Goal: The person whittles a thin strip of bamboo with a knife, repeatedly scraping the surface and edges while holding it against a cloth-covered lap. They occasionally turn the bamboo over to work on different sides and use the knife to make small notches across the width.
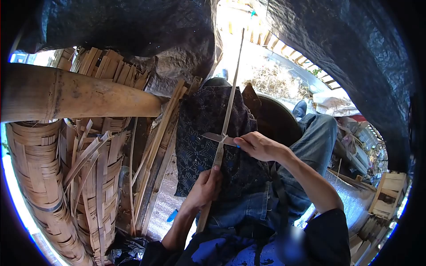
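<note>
A long, thin bamboo strip point(230, 102) runs up from my lap and away from me. My left hand point(207, 185) is wrapped round its lower part. In my right hand point(258, 146) is a knife point(214, 137) with a blue bit at the handle end. The blade lies across the strip, touching it just above my left hand. Beneath both, a dark patterned cloth point(195, 155) covers my leg. Most of the knife's handle is hidden inside my right fingers.
On the left stand woven bamboo baskets point(37, 177), with a thick bamboo pole point(102, 95) reaching in above them. Split bamboo lengths point(157, 155) lean beside my left leg. Dark plastic sheeting point(355, 57) hangs overhead. A wooden crate point(389, 194) sits at far right.
</note>
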Tool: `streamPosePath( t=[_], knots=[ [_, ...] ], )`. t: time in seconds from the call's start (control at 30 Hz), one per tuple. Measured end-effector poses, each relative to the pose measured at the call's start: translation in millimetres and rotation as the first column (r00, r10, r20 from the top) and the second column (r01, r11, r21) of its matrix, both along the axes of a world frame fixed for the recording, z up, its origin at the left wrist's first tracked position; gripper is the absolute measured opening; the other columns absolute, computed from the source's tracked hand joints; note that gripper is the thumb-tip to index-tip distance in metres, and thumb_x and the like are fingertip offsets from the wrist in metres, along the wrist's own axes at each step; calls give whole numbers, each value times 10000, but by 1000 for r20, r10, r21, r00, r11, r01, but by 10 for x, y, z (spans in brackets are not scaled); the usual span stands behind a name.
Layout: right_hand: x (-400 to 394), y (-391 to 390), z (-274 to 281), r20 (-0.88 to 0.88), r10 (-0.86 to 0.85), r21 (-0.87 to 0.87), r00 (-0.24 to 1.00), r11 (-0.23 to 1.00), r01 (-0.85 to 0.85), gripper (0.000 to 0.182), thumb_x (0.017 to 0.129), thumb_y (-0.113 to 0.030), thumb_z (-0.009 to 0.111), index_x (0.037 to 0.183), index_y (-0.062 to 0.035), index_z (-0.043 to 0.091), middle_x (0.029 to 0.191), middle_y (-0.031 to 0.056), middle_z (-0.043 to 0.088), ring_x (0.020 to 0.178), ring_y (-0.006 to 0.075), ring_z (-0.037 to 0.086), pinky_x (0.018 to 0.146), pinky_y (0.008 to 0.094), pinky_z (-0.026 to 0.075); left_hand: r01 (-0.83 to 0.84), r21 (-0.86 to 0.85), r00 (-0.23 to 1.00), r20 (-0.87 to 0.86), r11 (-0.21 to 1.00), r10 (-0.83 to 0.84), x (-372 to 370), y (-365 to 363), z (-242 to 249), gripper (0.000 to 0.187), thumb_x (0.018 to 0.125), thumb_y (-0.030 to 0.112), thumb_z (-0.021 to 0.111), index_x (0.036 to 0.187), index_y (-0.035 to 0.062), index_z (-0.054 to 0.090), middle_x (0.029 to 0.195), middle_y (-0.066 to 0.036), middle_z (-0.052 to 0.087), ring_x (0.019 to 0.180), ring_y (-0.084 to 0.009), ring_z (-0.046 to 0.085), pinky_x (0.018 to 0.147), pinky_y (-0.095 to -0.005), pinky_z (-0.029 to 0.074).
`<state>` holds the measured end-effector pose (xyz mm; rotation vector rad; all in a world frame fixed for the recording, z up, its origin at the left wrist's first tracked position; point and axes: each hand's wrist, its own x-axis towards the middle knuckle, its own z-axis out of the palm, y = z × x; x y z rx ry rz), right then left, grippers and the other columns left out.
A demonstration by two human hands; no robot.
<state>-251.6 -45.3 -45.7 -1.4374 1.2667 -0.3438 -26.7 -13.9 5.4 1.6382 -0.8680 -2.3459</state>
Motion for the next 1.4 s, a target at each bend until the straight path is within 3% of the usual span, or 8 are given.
streamPosePath(
  t=[0.1,0.23,0.77,0.87,0.93,1.2,1.37,1.4],
  knots=[
    [-65,48,-3,-24,9,-46,1000,999,-10,468,979,-381,399,914,14,642,632,188,588,556,311,565,541,381,439,-26,85,999,-43,996,30,34,-19,-33,412,969,453,382,688,154,351,539,77,280,414,-43,263,367,-225,217],
    [-136,86,-11,84,12,110,996,994,-21,461,982,-365,404,872,31,613,532,113,494,448,191,492,459,358,396,-11,89,999,-35,996,15,-2,-14,-6,416,967,459,383,684,157,344,539,79,272,408,-45,255,364,-223,213],
    [10,-105,57,-18,43,-280,999,959,-46,394,953,-311,480,813,31,616,635,214,554,559,337,559,531,393,428,-5,76,999,-39,997,8,3,-10,10,421,972,456,368,699,136,385,543,76,300,419,-32,293,373,-219,235],
    [-97,-15,49,-17,75,-101,997,992,-76,478,963,-381,440,749,21,585,559,152,530,496,254,539,487,358,417,-39,125,997,-66,991,48,66,-1,-31,427,968,464,376,699,132,397,532,73,300,412,-42,293,373,-223,238],
    [-156,46,24,53,73,284,996,955,-85,539,985,-429,352,725,-4,557,530,53,500,446,170,462,466,347,399,-34,101,998,-48,994,39,13,6,10,427,969,461,376,679,148,364,533,76,278,410,-45,267,370,-226,215],
    [-75,-141,167,213,-78,629,974,774,-76,526,960,-503,360,615,-107,339,515,-78,281,407,38,249,364,228,176,9,45,1000,-6,999,-9,40,-9,-71,432,976,446,364,654,160,325,532,76,255,404,-51,251,363,-229,196],
    [54,-115,66,192,-89,582,977,812,-41,500,968,-439,405,624,-77,427,490,-33,378,374,98,332,360,278,247,-2,26,1000,-16,1000,2,10,-10,-22,416,977,442,369,679,153,347,543,77,264,412,-50,252,366,-228,204],
    [73,0,-17,153,-50,33,987,998,46,463,974,-393,408,691,-39,504,524,55,457,414,188,425,408,329,323,-5,23,1000,-12,1000,5,31,-13,-10,416,977,442,369,679,153,347,543,77,264,412,-50,252,366,-228,204]
  ],
)
